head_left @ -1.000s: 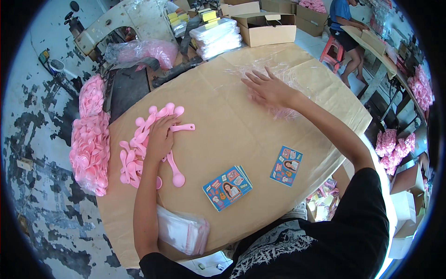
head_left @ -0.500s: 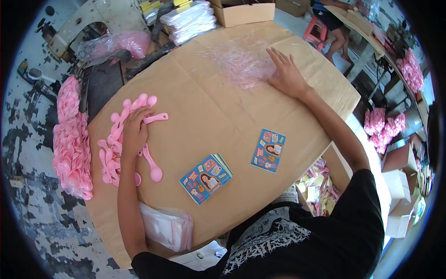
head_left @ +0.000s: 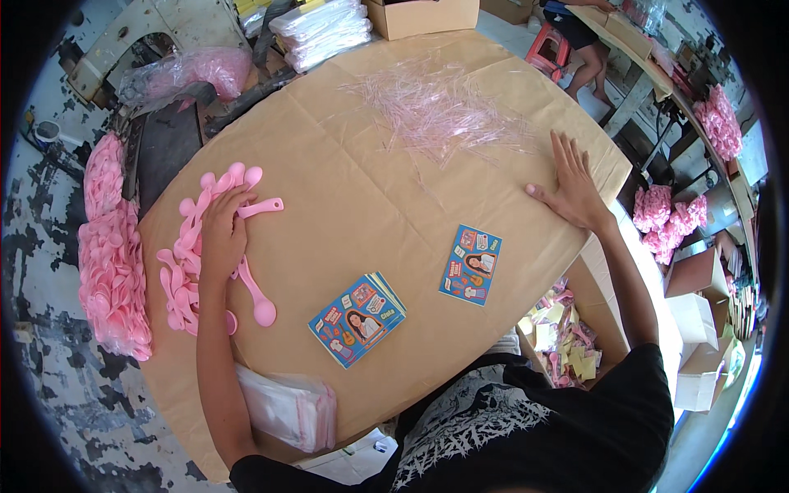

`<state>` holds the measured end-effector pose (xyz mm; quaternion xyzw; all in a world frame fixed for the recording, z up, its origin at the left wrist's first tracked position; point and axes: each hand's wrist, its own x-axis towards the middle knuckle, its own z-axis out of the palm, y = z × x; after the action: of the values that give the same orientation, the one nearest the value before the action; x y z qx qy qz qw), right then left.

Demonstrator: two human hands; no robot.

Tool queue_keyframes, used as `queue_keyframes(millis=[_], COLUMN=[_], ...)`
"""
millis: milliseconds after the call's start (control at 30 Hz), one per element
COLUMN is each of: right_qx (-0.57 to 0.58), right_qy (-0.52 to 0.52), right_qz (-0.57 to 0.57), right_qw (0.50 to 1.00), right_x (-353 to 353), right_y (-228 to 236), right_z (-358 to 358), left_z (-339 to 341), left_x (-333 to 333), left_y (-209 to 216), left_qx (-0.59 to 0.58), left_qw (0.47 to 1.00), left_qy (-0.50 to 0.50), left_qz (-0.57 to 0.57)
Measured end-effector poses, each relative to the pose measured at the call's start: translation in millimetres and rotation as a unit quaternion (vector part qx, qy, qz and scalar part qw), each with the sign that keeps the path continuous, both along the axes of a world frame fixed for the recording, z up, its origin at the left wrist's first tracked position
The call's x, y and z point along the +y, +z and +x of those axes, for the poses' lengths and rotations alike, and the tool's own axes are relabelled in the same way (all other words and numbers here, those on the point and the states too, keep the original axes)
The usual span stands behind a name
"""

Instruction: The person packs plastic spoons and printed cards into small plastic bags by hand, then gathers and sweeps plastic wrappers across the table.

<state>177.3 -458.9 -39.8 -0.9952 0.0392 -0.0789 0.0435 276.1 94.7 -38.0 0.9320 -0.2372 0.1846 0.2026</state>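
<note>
My left hand (head_left: 223, 234) lies over a heap of pink plastic spoons (head_left: 186, 275), its fingers spread across the ones beneath and partly hiding them. One single spoon (head_left: 261, 306) points toward me beside that wrist. At the right of the table my right hand (head_left: 575, 191) is open, palm down, fingers apart, with nothing in it. Past it, toward the far side, a loose scatter of thin, clear pinkish strips (head_left: 444, 111) covers the paper. A stack of blue printed cards (head_left: 358, 320) sits near the middle front, and a blue card (head_left: 472, 265) lies to its right.
Clear plastic bags (head_left: 288, 408) lie by my left forearm. Bagged pink spoons (head_left: 113, 279) stand at the left edge. Below the table's right edge is a carton (head_left: 604, 308) of small packets. A machine (head_left: 156, 41) is at the back left; another person's legs (head_left: 588, 70) show far right.
My right hand has moved right and nearer to me, away from the strips, which now spread wider. My left hand stays on the spoons. The whole view has shifted slightly.
</note>
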Motion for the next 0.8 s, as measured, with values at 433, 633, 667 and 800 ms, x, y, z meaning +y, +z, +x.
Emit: queue_keyframes(millis=[433, 633, 667, 800], right_qx=[0.034, 0.118, 0.15, 0.051], right_qy=[0.112, 0.288, 0.288, 0.295], right_qz=[0.049, 0.131, 0.114, 0.082], right_qw=[0.992, 0.941, 0.939, 0.951], right_x=[60, 56, 67, 83], right_y=[1, 34, 56, 94], right_z=[166, 234, 234, 270], left_z=[-1, -3, -4, -5], left_x=[1, -1, 1, -1], left_y=[2, 3, 2, 6], left_qx=[-0.006, -0.015, -0.014, -0.006], left_qw=[1.0, 1.0, 1.0, 1.0], left_qy=[0.004, 0.004, 0.007, 0.0], left_qz=[0.003, 0.006, 0.009, 0.01])
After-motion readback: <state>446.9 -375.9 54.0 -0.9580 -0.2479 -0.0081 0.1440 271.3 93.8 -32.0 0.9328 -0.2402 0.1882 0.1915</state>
